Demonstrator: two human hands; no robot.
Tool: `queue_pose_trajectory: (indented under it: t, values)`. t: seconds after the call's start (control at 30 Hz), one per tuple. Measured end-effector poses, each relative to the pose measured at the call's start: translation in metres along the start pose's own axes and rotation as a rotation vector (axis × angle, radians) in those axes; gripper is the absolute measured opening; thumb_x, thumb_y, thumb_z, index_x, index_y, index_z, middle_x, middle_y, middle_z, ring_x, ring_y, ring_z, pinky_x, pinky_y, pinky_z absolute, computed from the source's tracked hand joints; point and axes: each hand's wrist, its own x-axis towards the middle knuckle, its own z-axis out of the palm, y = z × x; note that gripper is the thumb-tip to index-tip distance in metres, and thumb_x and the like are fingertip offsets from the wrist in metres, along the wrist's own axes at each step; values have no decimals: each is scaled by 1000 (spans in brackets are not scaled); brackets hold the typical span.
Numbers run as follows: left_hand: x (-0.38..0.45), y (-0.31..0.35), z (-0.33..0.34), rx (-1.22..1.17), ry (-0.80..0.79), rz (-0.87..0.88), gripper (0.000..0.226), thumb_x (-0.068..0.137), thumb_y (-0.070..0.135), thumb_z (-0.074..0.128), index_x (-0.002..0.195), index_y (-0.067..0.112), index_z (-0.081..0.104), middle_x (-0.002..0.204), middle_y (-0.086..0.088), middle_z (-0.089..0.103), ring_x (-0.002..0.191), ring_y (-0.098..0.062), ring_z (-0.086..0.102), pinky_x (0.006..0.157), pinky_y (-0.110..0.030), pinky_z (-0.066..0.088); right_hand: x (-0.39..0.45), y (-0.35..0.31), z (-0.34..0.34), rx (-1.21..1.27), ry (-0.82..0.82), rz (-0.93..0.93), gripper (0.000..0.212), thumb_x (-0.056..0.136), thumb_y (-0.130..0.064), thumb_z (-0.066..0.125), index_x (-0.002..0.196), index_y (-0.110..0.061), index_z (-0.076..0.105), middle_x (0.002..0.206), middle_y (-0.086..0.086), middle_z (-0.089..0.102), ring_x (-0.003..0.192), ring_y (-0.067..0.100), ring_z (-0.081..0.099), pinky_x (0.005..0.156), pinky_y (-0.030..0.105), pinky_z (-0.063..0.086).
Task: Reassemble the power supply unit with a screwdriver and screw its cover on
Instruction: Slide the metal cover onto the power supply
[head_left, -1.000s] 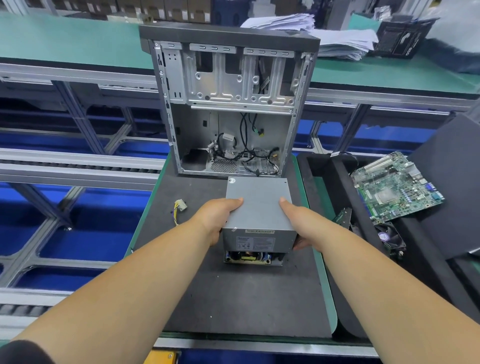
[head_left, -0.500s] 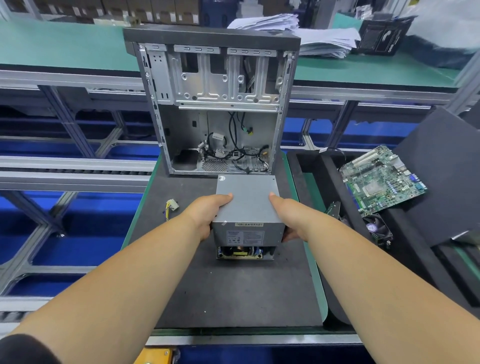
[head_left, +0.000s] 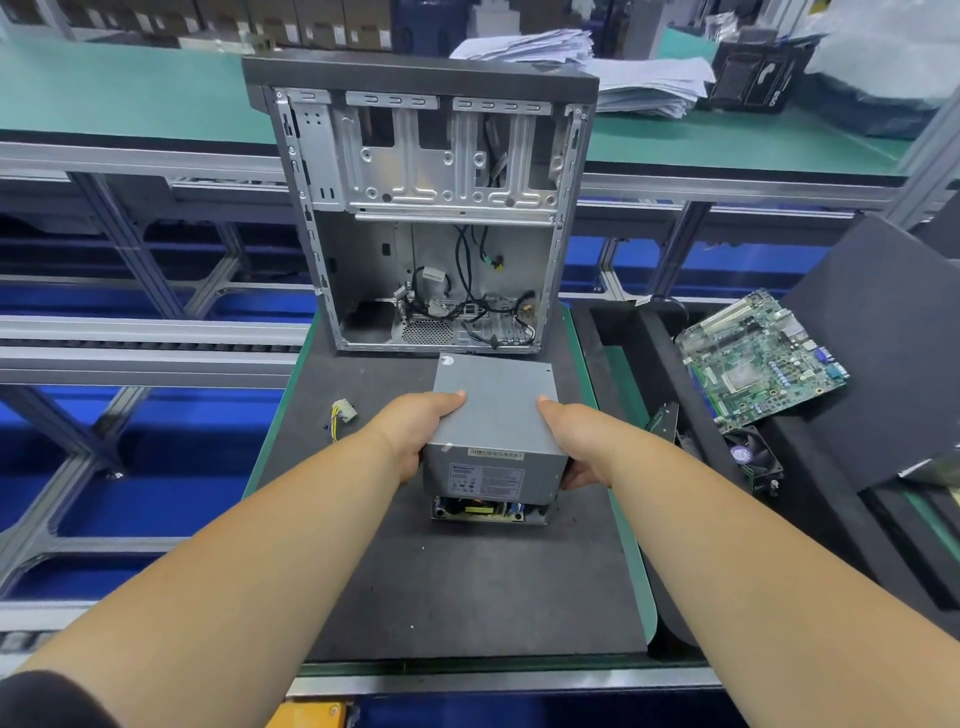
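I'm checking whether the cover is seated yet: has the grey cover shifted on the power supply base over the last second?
No. The grey cover overhangs the base as before, equally near the computer case.

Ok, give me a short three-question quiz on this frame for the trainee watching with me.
1. True or false: both hands grip the power supply cover from its sides.
2. What lies on the black mat left of the left hand? A) a fan B) a white cable connector C) a screwdriver
3. Fill in: the green motherboard lies to the ____ of the open computer case.

Key
1. True: the left hand and the right hand each clasp one side, with the internal board visible beneath the cover.
2. B: the white cable connector.
3. Right.
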Motion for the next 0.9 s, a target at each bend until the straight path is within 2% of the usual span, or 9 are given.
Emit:
queue_pose_trajectory:
  t: [0.23,0.43,0.53,0.6,0.67,0.7,0.77,0.8,0.9]
  values:
    - [2,-10,-2,80,29,93,22,93,29,64,103,10,70,97,-7,76,95,-26,71,94,-42,54,3,-3,-1,-102,43,2,66,100,-60,26,135,-8,47,119,21,64,101,36,67,94,47,54]
    - [-1,-12,-2,194,52,133,21,93,33,63,95,14,71,92,0,77,88,-19,72,83,-31,53,8,3,4,-213,152,-53,71,100,-59,26,138,-4,49,132,20,56,113,39,59,100,48,49]
    - [-4,-13,-1,277,73,161,28,93,36,62,102,12,71,95,0,76,90,-19,71,82,-30,53,11,8,3,-334,230,-85,69,100,-58,29,122,0,57,110,20,64,101,38,64,94,46,52]
    - [-6,-15,0,477,121,221,31,94,40,59,101,12,69,101,-2,73,93,-21,68,84,-31,52,12,13,4,-438,243,-77,66,99,-60,28,108,-1,58,92,18,64,95,37,67,90,43,54]
    - [-10,-19,2,742,207,301,32,94,43,58,98,12,63,107,-5,67,92,-24,63,80,-32,48,15,20,6,-556,250,-70,67,99,-62,24,95,-5,58,88,15,60,96,35,66,84,36,52]
    - [-10,-21,3,816,261,333,36,92,45,58,100,10,59,110,-7,61,93,-27,61,80,-35,48,17,24,6,-618,264,-82,68,99,-62,22,96,-6,60,85,12,57,93,33,62,78,34,47]
    - [-11,-24,3,814,339,359,43,88,49,63,105,12,48,112,-5,47,97,-28,56,86,-40,48,21,28,6,-729,299,-134,67,100,-61,21,111,-8,62,75,5,49,82,29,52,71,33,39]
    - [-12,-24,2,797,344,364,44,86,49,64,105,15,44,112,-5,44,98,-27,54,88,-42,48,23,29,5,-770,315,-154,67,99,-61,21,111,-10,61,72,4,46,78,28,50,69,33,38]
    - [-8,-21,-1,814,253,365,39,89,46,61,105,18,38,114,-6,44,95,-26,54,86,-41,49,26,27,1,-816,384,-141,69,95,-68,21,78,-11,57,71,4,52,68,24,52,56,31,34]
